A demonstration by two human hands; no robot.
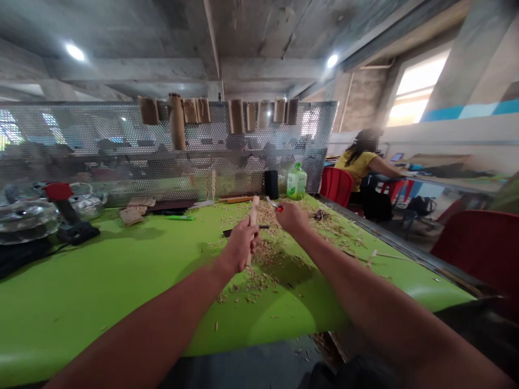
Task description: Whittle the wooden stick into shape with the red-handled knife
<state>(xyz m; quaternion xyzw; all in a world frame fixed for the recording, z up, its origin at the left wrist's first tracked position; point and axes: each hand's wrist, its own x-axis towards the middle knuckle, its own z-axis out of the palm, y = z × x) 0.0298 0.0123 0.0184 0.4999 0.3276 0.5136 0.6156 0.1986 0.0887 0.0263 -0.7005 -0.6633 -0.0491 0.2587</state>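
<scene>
My left hand (242, 244) is closed round a pale wooden stick (254, 209), which stands nearly upright above the table. To its right, my right hand (292, 217) is wrapped round a red-handled knife (279, 208); the short tip points left toward the stick, apart from it. Wood shavings (270, 254) lie scattered under and around both hands. A dark flat tool (227, 233) rests on the green table (133, 281) just behind my left hand.
At the back are a green bottle (297, 181), a black box (271, 184) and a green cutter (180, 218). Left stand a red-topped tool (65, 202) and glass kettles (30, 219). A person in yellow (357, 160) sits beyond, right, near red chairs (336, 185).
</scene>
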